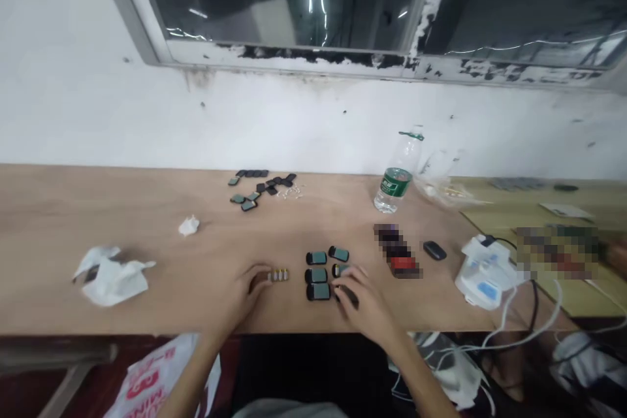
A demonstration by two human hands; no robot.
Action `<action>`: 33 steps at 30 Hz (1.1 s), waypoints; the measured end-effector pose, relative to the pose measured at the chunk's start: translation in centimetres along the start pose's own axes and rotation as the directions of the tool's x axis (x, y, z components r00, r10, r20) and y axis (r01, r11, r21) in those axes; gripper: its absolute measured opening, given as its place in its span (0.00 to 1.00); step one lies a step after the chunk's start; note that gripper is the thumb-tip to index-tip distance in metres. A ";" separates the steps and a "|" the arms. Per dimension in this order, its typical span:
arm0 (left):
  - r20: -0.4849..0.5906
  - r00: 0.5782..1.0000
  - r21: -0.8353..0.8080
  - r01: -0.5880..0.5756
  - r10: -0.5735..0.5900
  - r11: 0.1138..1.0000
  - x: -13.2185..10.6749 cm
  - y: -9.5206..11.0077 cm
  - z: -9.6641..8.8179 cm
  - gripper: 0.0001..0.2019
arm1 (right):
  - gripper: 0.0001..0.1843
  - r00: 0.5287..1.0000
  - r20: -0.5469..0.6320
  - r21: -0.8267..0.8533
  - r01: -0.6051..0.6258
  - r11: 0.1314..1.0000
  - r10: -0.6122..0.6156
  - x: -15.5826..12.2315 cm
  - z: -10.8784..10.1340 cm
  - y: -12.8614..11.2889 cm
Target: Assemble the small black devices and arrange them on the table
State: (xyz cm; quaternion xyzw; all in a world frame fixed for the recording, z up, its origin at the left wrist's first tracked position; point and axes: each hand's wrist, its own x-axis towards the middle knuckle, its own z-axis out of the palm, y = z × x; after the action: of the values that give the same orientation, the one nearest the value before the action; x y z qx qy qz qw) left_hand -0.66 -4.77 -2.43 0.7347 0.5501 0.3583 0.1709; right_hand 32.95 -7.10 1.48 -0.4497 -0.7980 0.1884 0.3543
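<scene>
My left hand [249, 290] rests near the front edge of the wooden table [147, 261], fingers curled and pinching a short row of small metal clips [280, 274]. My right hand [361, 297] lies just right of several small black cases with grey-green faces [318, 274], its fingers closed on a dark case [347, 294] and touching another one [339, 270]. Those cases lie in a tight cluster between my two hands.
A second pile of dark cases [259, 188] lies at the back by the wall. A water bottle [396, 176], crumpled tissues [110, 274], a small white wad [189, 226], a black oval piece [434, 250] and a white device with cables [484, 271] are on the table.
</scene>
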 end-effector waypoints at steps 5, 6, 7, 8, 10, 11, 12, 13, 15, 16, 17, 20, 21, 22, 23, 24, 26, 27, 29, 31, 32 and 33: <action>-0.025 1.000 -0.040 0.010 -0.011 0.999 0.1 0.8 0.1 0.13 | 0.17 0.985 0.138 -0.226 0.132 0.965 -0.102 -1.4 0.9 -1.5; -0.032 0.999 -0.050 0.014 -0.015 0.999 0.2 1.0 0.1 0.13 | 0.18 0.983 0.148 -0.248 0.143 0.958 -0.108 -1.6 1.2 -1.5; -0.035 0.999 -0.057 0.016 -0.018 0.998 0.2 1.2 0.0 0.13 | 0.19 0.982 0.156 -0.265 0.150 0.953 -0.111 -1.8 1.4 -1.5; -0.038 0.999 -0.063 0.015 -0.018 0.998 0.2 1.4 0.0 0.13 | 0.19 0.980 0.165 -0.281 0.153 0.948 -0.109 -2.0 1.6 -1.5; -0.036 0.999 -0.076 0.010 -0.013 0.997 0.3 1.7 -0.1 0.13 | 0.18 0.979 0.173 -0.307 0.154 0.939 -0.104 -2.4 1.8 -1.6; -0.032 0.999 -0.085 0.008 -0.011 0.996 0.3 1.9 -0.1 0.13 | 0.18 0.980 0.171 -0.318 0.153 0.936 -0.103 -2.5 1.9 -1.7; -0.026 1.000 -0.093 0.007 -0.009 0.996 0.2 2.0 -0.1 0.12 | 0.17 0.981 0.167 -0.330 0.152 0.931 -0.101 -2.7 2.0 -1.8; -0.018 1.000 -0.098 0.004 -0.006 0.995 0.2 2.0 -0.2 0.12 | 0.16 0.982 0.159 -0.344 0.150 0.927 -0.100 -2.7 2.0 -1.9; 0.004 1.000 -0.102 -0.008 0.008 0.995 0.1 2.1 -0.3 0.12 | 0.12 0.986 0.135 -0.374 0.138 0.917 -0.094 -2.8 2.1 -2.2; 0.013 1.000 -0.107 -0.015 0.016 0.994 0.0 2.0 -0.4 0.11 | 0.11 0.988 0.125 -0.385 0.133 0.914 -0.091 -2.7 2.1 -2.3; 0.023 0.999 -0.114 -0.022 0.025 0.993 0.0 2.0 -0.4 0.11 | 0.10 0.989 0.116 -0.391 0.128 0.911 -0.089 -2.6 2.1 -2.4; 0.035 0.998 -0.133 -0.039 0.044 0.990 -0.1 1.9 -0.6 0.11 | 0.09 0.989 0.117 -0.392 0.132 0.910 -0.093 -2.1 2.1 -2.5; 0.032 0.998 -0.133 -0.043 0.048 0.990 -0.1 1.9 -0.6 0.12 | 0.09 0.988 0.124 -0.393 0.137 0.909 -0.096 -2.0 2.1 -2.5; 0.027 0.998 -0.129 -0.045 0.049 0.991 -0.2 1.8 -0.5 0.12 | 0.08 0.987 0.130 -0.393 0.141 0.909 -0.096 -1.8 2.0 -2.5; 0.023 0.999 -0.124 -0.046 0.049 0.991 -0.2 1.8 -0.5 0.12 | 0.07 0.986 0.136 -0.388 0.140 0.911 -0.094 -1.7 1.9 -2.6; 0.016 0.999 -0.120 -0.045 0.047 0.992 -0.2 1.7 -0.4 0.12 | 0.06 0.987 0.137 -0.376 0.133 0.917 -0.087 -1.6 1.8 -2.6; 0.014 0.999 -0.117 -0.048 0.050 0.992 -0.1 1.6 -0.4 0.11 | 0.07 0.989 0.133 -0.316 0.110 0.942 -0.071 -1.5 1.6 -2.8; 0.015 0.998 -0.118 -0.056 0.058 0.992 -0.1 1.6 -0.4 0.12 | 0.08 0.989 0.133 -0.268 0.100 0.958 -0.066 -1.5 1.5 -2.8; 0.008 0.996 -0.123 -0.083 0.085 0.989 -0.1 1.6 -0.5 0.12 | 0.08 0.987 0.144 -0.156 0.094 0.983 -0.072 -1.7 1.4 -2.9; 0.004 0.993 -0.135 -0.120 0.122 0.984 -0.1 2.0 -0.7 0.12 | 0.07 0.986 0.144 -0.039 0.089 0.995 -0.082 -1.7 1.4 -2.8; 0.001 0.990 -0.147 -0.138 0.140 0.979 -0.2 2.3 -0.8 0.12 | 0.06 0.989 0.125 0.017 0.074 0.997 -0.076 -1.7 1.3 -2.7; 0.002 0.987 -0.163 -0.156 0.158 0.974 -0.4 2.9 -0.8 0.12 | 0.07 0.995 0.088 0.071 0.049 0.996 -0.056 -1.6 1.2 -2.5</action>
State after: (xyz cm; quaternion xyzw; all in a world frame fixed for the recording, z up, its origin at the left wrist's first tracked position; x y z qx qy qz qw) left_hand 0.67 -6.24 -0.14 0.7622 0.4580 0.4086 0.2056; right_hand 31.15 -9.72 1.56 -0.4070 -0.8178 0.2266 0.3380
